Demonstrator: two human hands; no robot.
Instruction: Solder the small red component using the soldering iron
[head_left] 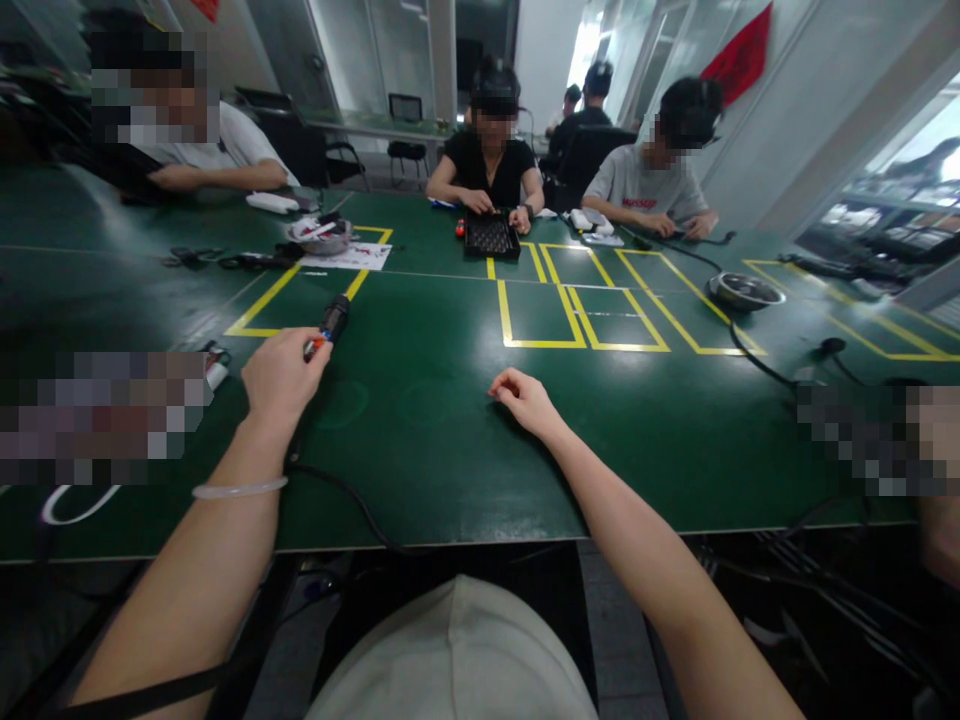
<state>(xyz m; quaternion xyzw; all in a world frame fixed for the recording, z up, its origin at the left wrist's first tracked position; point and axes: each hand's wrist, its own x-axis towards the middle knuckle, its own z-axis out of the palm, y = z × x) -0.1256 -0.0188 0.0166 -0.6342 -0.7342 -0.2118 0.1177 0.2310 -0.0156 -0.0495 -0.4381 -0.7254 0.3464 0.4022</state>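
Observation:
My left hand (281, 375) is closed round a black corded hand tool (335, 318). The tool's round barrel points away from me, and an orange patch shows by my fingers; its exact kind I cannot make out. Below my wrist, a black cord (352, 485) runs toward the table's near edge. My right hand (525, 400) is over the green table (442, 450), to the right of the tool and apart from it. Its fingers are curled with the tips together, and whether anything small is between them does not show.
Yellow tape rectangles (544, 343) mark the table. At the back left, a bowl-like container (321, 233) stands by a printed sheet (360, 257). A metal bowl (746, 291) sits at the right near black cables. Across the table, a person handles a black tray (491, 238); others sit nearby.

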